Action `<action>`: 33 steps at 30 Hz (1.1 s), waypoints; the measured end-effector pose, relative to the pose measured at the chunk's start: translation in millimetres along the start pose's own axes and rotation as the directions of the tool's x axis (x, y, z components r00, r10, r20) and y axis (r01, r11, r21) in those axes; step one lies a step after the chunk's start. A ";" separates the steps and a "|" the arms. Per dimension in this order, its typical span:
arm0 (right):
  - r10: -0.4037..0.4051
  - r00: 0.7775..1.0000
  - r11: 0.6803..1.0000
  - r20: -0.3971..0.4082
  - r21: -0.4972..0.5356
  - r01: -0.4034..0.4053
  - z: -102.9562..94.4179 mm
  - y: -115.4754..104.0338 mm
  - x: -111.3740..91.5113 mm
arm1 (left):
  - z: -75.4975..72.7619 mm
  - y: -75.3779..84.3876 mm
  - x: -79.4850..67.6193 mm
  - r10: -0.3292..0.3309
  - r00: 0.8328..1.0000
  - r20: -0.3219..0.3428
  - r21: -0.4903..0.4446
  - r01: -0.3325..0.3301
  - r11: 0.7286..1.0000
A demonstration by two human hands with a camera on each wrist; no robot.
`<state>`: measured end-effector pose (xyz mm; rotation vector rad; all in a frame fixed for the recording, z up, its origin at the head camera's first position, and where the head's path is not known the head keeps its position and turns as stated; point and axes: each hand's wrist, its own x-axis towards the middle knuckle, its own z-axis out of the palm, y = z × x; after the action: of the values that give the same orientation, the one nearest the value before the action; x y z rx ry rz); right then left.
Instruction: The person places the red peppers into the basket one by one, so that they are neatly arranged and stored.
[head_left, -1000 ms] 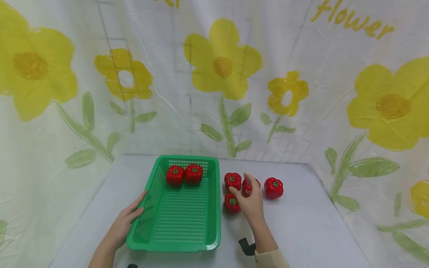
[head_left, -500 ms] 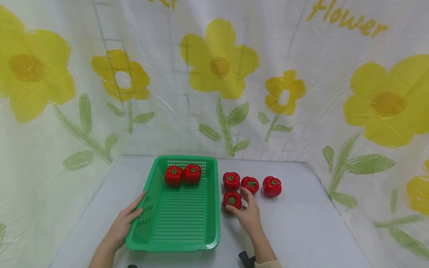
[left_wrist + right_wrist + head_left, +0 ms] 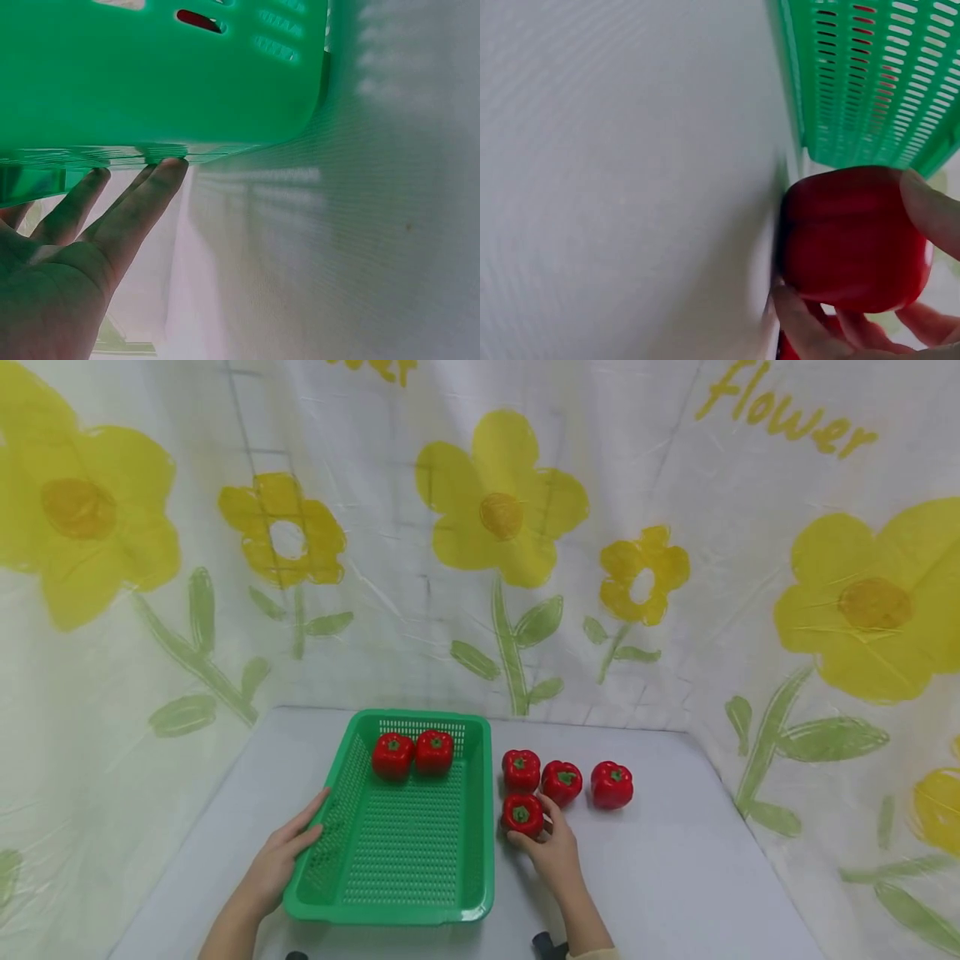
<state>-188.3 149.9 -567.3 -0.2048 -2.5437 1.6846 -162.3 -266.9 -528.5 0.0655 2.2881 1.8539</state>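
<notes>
A red bell pepper (image 3: 522, 815) with a green stem stands on the table just right of the green basket (image 3: 401, 913). My right hand (image 3: 553, 852) grips this pepper, thumb on the near side and fingers around the right side, as the right wrist view (image 3: 855, 240) of the pepper also shows. At the basket's left side, my left hand (image 3: 273, 864) rests its fingertips against the outer wall. Its fingers (image 3: 139, 214) look fairly straight in the left wrist view. Two red bell peppers (image 3: 412, 755) sit side by side at the far end inside the basket.
Behind the held pepper stand two more bell peppers (image 3: 562, 783), with another pepper (image 3: 611, 785) farther right. A dark object (image 3: 550, 947) lies beside my right wrist. White table (image 3: 660, 868) surface extends to the right; a flowered curtain (image 3: 420, 635) hangs behind.
My right hand has come down and nearer from above the middle pepper to the near pepper and now grips it. My left hand stays at the basket's side.
</notes>
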 end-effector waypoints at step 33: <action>-0.077 0.990 0.997 -0.116 0.023 0.080 -30.3 -68.1 -13.0 | 1.6 3.0 0.0 -0.012 1.000 -0.001 -0.002 0.012 1.000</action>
<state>-175.6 149.2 -492.7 -0.1913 -2.4123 1.6290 -162.3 -264.7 -526.0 0.0505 2.2822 1.8501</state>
